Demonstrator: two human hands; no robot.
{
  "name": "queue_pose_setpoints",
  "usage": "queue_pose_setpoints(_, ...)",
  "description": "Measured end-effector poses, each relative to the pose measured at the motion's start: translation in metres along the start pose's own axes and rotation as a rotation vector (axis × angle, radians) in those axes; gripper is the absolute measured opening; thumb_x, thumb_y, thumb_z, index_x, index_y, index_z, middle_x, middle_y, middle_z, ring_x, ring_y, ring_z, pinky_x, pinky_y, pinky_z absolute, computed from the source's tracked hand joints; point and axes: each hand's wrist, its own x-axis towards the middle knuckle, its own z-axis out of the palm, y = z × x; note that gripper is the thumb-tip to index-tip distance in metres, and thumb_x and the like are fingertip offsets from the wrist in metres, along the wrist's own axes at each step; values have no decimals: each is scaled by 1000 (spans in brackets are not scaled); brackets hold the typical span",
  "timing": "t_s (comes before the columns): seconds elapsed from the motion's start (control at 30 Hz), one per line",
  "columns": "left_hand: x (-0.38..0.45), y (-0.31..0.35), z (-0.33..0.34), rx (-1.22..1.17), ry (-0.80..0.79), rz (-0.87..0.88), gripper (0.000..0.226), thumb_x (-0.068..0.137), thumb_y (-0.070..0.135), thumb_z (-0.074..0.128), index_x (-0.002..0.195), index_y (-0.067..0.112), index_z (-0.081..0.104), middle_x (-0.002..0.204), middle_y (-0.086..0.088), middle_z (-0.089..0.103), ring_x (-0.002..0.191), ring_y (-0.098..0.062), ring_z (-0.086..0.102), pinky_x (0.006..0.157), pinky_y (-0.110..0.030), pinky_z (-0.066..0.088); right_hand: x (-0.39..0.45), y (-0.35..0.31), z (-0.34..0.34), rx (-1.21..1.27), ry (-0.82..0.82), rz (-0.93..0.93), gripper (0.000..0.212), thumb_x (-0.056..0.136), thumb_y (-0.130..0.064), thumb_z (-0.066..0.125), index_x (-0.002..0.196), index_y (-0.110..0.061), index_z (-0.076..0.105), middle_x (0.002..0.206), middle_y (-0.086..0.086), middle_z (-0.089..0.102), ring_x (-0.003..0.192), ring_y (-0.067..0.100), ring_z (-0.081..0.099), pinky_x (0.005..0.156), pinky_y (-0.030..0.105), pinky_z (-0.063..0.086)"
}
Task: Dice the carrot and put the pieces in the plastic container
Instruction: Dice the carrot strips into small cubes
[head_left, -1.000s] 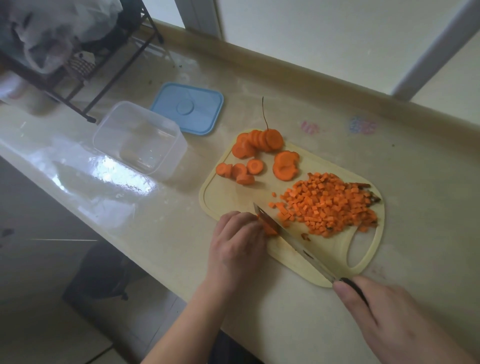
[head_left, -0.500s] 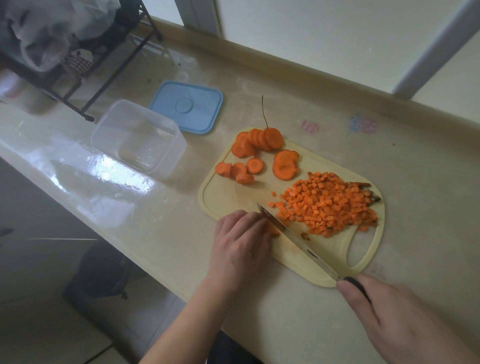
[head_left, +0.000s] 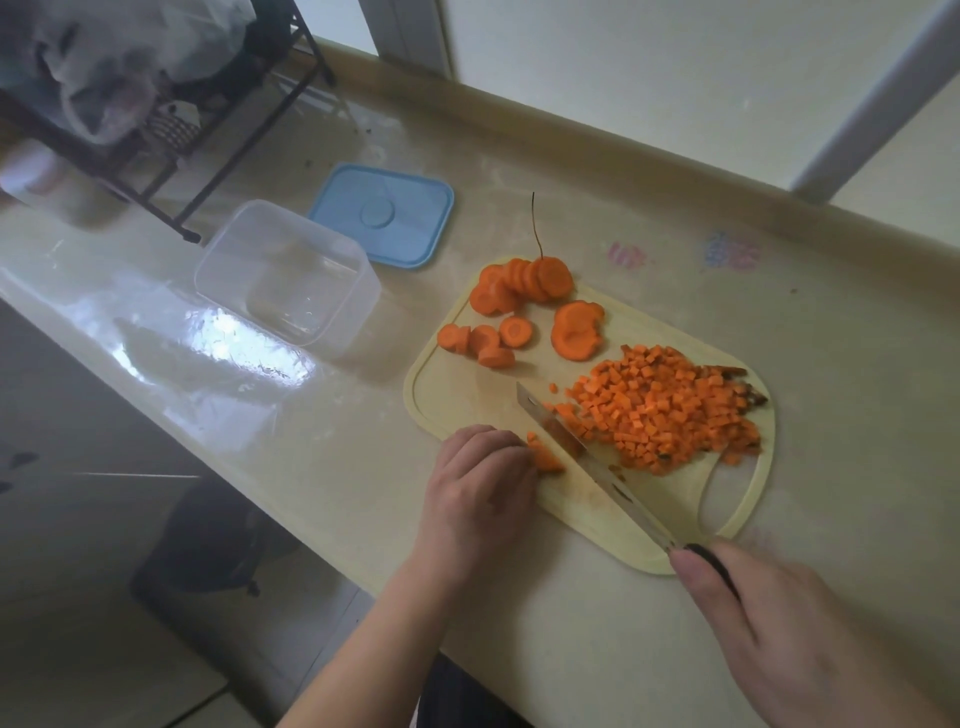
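A pale yellow cutting board (head_left: 467, 400) lies on the counter. On its right half sits a heap of diced carrot (head_left: 665, 410); round carrot slices (head_left: 519, 286) lie along its far left side. My left hand (head_left: 480, 483) holds down a small stack of carrot strips (head_left: 545, 457) with curled fingers at the board's near edge. My right hand (head_left: 779, 623) grips the black handle of a knife (head_left: 587, 457), whose blade lies right beside the strips. The clear plastic container (head_left: 285, 270) stands left of the board with nothing visible inside.
A blue lid (head_left: 382, 213) lies behind the container. A black wire rack (head_left: 171, 156) with bags stands at the far left. The counter's front edge runs diagonally just under my left wrist. A raised ledge and wall run behind the board.
The knife blade has shifted slightly right, away from my left fingers, exposing more of the carrot strips. My left hand stays on them.
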Motion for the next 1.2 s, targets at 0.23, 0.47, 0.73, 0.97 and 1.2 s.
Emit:
queue_pose_setpoints(0.23, -6, -3, 4, 8, -102, 132, 11, 93, 8, 70, 98, 0, 76, 105, -10, 71, 98, -30, 65, 85, -40, 53, -5, -4, 8, -1, -49, 37, 103, 56, -97, -10, 79, -21, 56, 66, 0, 65, 66, 9, 62, 61, 27, 47)
queue_pose_setpoints(0.47, -6, -2, 3, 3, -85, 157, 15, 94, 6, 65, 99, -2, 76, 109, -11, 73, 100, -28, 65, 89, -35, 54, -11, -4, 10, -59, -71, 60, 118, 48, -95, -22, 94, -24, 60, 79, 0, 70, 78, 12, 66, 69, 25, 50)
queue_pose_setpoints(0.73, -7, -2, 3, -9, -99, 134, 15, 90, 3, 70, 103, 0, 76, 113, -10, 72, 103, -28, 65, 89, -35, 55, -8, -4, 5, -131, -110, 64, 120, 42, -92, -31, 95, -29, 57, 77, -2, 69, 81, 11, 66, 69, 23, 49)
queue_pose_setpoints(0.97, -6, -1, 3, -15, -108, 117, 13, 94, 7, 68, 102, 0, 77, 112, -9, 72, 102, -27, 66, 89, -35, 55, -7, -3, 8, -149, -98, 51, 118, 44, -91, -31, 94, -29, 56, 78, -2, 69, 81, 13, 66, 68, 25, 49)
queue_pose_setpoints(1.2, -2, 1, 2, -2, -84, 123, 12, 84, 1, 79, 97, 2, 78, 108, -7, 74, 100, -24, 67, 90, -31, 56, 16, -27, 22, -193, -14, -62, 72, 75, -69, -22, 80, -28, 37, 65, -3, 52, 66, 15, 59, 60, 33, 45)
